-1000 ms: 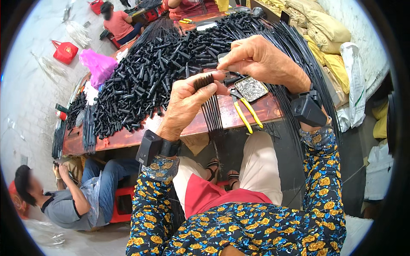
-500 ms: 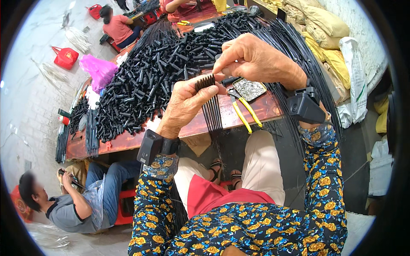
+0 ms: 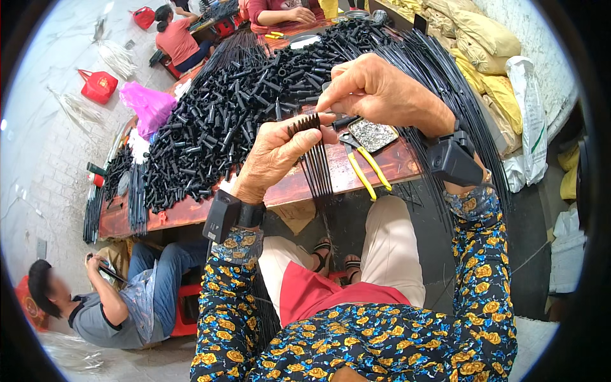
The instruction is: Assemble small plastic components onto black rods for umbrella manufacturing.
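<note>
Between thumb and fingers, my left hand (image 3: 272,156) grips a flat row of thin black rods (image 3: 316,169), fanned side by side with their long ends hanging down past the table edge. My right hand (image 3: 389,92) is closed in a pinch just above the rods' upper ends. Whatever its fingertips hold is too small to make out. Beside the rods, pliers with yellow handles (image 3: 368,167) lie on the reddish wooden table (image 3: 404,160). A shallow tray of small silvery pieces (image 3: 374,135) sits under my right wrist.
A large heap of black tubular parts (image 3: 203,127) covers the table's left and middle. Long black rods (image 3: 439,83) lie along its right side. A pink plastic bag (image 3: 146,107) rests at the left edge. Sacks (image 3: 487,35) stand at right. A seated co-worker (image 3: 108,299) is at lower left.
My hands keep nearly the same pose, with only slight shifts at the rod tips. Across the table, a co-worker's arm has moved, and the seated person at left has lowered their head slightly.
</note>
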The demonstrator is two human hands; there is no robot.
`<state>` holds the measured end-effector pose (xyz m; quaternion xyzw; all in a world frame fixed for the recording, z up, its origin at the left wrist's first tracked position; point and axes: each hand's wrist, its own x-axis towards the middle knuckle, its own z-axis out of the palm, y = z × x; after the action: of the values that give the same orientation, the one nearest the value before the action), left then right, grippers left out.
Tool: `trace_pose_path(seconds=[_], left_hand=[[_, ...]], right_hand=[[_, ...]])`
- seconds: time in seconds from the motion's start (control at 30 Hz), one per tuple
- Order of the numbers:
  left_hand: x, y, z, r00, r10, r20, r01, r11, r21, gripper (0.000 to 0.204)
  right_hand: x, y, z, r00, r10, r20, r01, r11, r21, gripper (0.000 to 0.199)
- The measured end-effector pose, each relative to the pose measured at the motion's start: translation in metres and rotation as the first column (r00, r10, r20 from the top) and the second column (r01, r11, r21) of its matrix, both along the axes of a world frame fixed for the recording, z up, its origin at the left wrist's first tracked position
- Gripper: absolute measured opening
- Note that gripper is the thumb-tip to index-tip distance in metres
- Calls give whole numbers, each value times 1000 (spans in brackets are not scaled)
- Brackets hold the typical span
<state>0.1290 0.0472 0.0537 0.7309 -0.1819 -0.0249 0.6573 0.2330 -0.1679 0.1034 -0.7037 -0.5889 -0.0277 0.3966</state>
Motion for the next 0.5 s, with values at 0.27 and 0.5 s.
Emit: trace_pose_path(seconds=[0.27, 0.5], left_hand=[[1, -1, 1, 1000, -19, -24, 19, 1000, 4, 33], [2, -4, -3, 998, -29, -52, 28, 999, -29, 29]], right_hand=[[0, 0, 2, 1000, -8, 4, 8, 1000, -6, 22], [-13, 3, -5, 990, -71, -124, 76, 996, 40, 18]])
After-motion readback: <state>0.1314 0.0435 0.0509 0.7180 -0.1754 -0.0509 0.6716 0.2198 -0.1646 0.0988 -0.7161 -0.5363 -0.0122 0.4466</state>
